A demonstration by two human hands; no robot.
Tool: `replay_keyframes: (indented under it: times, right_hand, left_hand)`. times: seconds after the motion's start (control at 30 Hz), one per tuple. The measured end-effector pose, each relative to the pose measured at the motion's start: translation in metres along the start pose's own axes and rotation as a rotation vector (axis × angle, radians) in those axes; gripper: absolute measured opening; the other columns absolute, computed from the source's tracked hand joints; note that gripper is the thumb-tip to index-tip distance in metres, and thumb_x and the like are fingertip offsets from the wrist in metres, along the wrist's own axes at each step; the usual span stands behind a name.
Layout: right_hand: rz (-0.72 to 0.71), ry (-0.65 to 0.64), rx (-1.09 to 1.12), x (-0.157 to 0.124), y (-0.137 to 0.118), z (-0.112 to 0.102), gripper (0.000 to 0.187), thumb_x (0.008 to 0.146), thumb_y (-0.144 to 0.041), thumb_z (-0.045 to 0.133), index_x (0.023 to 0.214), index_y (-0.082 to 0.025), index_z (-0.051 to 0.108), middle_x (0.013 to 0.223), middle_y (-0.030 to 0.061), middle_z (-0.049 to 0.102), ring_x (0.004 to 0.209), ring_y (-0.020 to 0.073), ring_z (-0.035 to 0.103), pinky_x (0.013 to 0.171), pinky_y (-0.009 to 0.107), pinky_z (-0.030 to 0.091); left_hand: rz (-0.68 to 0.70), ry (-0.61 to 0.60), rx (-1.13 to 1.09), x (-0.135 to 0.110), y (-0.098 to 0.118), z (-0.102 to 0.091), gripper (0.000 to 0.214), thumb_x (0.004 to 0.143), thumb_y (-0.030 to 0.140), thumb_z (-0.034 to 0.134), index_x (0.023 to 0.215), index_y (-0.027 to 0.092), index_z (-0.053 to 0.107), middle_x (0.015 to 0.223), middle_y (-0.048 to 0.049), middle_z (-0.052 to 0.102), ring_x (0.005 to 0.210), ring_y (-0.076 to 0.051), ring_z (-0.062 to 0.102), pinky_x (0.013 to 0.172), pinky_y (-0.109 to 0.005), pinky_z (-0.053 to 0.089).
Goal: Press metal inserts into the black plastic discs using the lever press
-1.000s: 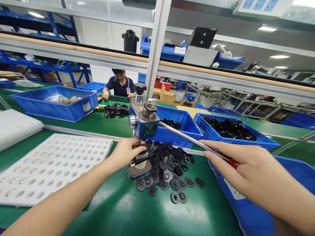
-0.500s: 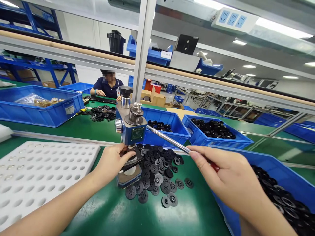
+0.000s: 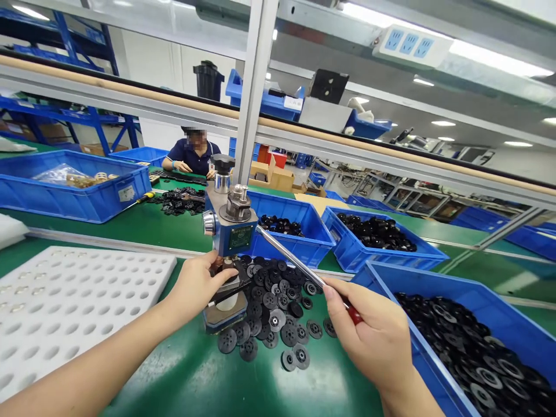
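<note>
A blue hand press [image 3: 232,223] with a black knob on top stands on the green table. My right hand [image 3: 369,327] is closed round the end of its metal lever [image 3: 290,255], where a bit of red handle shows. At the press my left hand [image 3: 200,292] pinches a flat black part [image 3: 238,285] under the ram; the fingers hide some of it. A white round support shows beneath that part, above the press base [image 3: 226,317]. Beside the press lies a spread pile of black toothed discs [image 3: 277,319].
A white foam tray [image 3: 98,294] with rows of round holes lies left. Blue bins of black parts stand behind [image 3: 295,246], farther right [image 3: 343,255] and at the right edge [image 3: 417,341]. Across the bench sits a co-worker [image 3: 193,153]. A metal post [image 3: 252,87] rises behind the press.
My right hand has swung the lever downward and a little to the left. My left hand stays at the press with the black part.
</note>
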State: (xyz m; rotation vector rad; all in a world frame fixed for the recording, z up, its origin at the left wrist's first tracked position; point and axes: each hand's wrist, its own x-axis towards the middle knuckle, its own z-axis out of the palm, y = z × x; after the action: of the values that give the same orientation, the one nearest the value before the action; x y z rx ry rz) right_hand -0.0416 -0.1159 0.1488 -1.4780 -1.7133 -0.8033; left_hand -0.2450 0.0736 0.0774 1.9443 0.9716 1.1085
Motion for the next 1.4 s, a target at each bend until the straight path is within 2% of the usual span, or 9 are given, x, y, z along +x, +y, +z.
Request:
replay_keyframes:
  times: [0.13,0.23,0.47,0.73,0.9,1.0,1.1,1.23,1.4]
  right_hand:
    - [0.059,-0.046,0.031,0.002,-0.001,-0.006,0.02,0.094,-0.026,0.056,0.095,-0.02,0.074,0.081,0.0031,0.077,0.065,0.0144,0.07,0.058,0.024,0.055]
    - [0.113,0.008,0.021,-0.009,0.001,-0.001,0.019,0.094,-0.025,0.055,0.092,-0.02,0.074,0.074,0.0018,0.074,0.058,0.0131,0.065,0.056,0.024,0.051]
    - [0.1,0.172,-0.048,-0.044,0.006,0.034,0.014,0.093,-0.017,0.056,0.089,-0.016,0.07,0.063,0.0002,0.062,0.052,0.0104,0.053,0.052,0.025,0.042]
    - [0.066,0.252,-0.013,-0.049,0.007,0.066,0.02,0.094,-0.014,0.051,0.088,-0.015,0.069,0.069,0.0047,0.069,0.058,0.013,0.062,0.056,0.025,0.049]
    - [0.026,0.062,-0.03,-0.033,0.006,0.047,0.026,0.098,-0.021,0.048,0.089,-0.015,0.071,0.072,0.0046,0.071,0.06,0.0118,0.065,0.057,0.022,0.048]
    - [0.071,-0.046,-0.1,-0.031,0.008,0.044,0.033,0.1,-0.029,0.049,0.077,-0.016,0.069,0.059,0.0006,0.063,0.048,0.0092,0.054,0.049,0.022,0.037]
    - [0.062,0.062,-0.109,-0.036,0.008,0.054,0.042,0.1,-0.033,0.048,0.064,-0.016,0.06,0.051,-0.0017,0.054,0.044,0.0079,0.045,0.047,0.022,0.032]
    - [0.043,0.298,-0.105,-0.044,0.005,0.072,0.037,0.099,-0.034,0.053,0.067,-0.016,0.061,0.05,-0.0021,0.051,0.045,0.0082,0.045,0.049,0.021,0.034]
    - [0.032,0.312,-0.139,-0.043,0.008,0.072,0.036,0.098,-0.034,0.055,0.068,-0.015,0.063,0.051,-0.0017,0.054,0.043,0.008,0.048,0.048,0.021,0.037]
  left_hand:
    - [-0.008,0.022,-0.009,-0.001,0.0,0.003,0.028,0.074,0.047,0.068,0.081,0.019,0.071,0.08,-0.0051,0.077,0.072,-0.024,0.068,0.064,-0.032,0.046]
    - [-0.008,0.015,-0.025,-0.002,-0.005,0.006,0.029,0.076,0.046,0.068,0.086,0.02,0.071,0.082,-0.004,0.076,0.073,-0.023,0.067,0.063,-0.03,0.046]
    - [0.026,-0.008,-0.027,-0.002,-0.012,0.009,0.028,0.077,0.047,0.066,0.081,0.021,0.071,0.084,-0.0045,0.077,0.076,-0.024,0.068,0.067,-0.031,0.047]
    - [0.087,0.009,-0.028,-0.001,-0.004,0.009,0.023,0.078,0.043,0.062,0.082,0.022,0.069,0.089,-0.0068,0.079,0.083,-0.027,0.07,0.076,-0.035,0.05]
    - [0.128,0.061,-0.035,0.001,-0.003,0.014,0.021,0.079,0.042,0.061,0.078,0.022,0.066,0.08,-0.0073,0.077,0.074,-0.026,0.068,0.07,-0.034,0.049]
    - [0.13,0.084,-0.016,0.002,-0.005,0.017,0.022,0.08,0.042,0.061,0.076,0.021,0.065,0.08,-0.0072,0.076,0.072,-0.025,0.067,0.068,-0.033,0.049]
    - [0.13,0.096,-0.009,0.0,-0.005,0.018,0.02,0.081,0.04,0.06,0.075,0.021,0.064,0.078,-0.0064,0.075,0.07,-0.024,0.066,0.066,-0.033,0.049]
    - [0.152,0.128,0.002,-0.002,-0.001,0.021,0.013,0.079,0.032,0.064,0.073,0.021,0.063,0.074,-0.0051,0.072,0.071,-0.024,0.066,0.067,-0.032,0.049]
    - [0.161,0.134,0.009,0.0,-0.002,0.028,0.011,0.082,0.027,0.066,0.076,0.019,0.062,0.079,-0.0059,0.071,0.076,-0.023,0.065,0.069,-0.031,0.047]
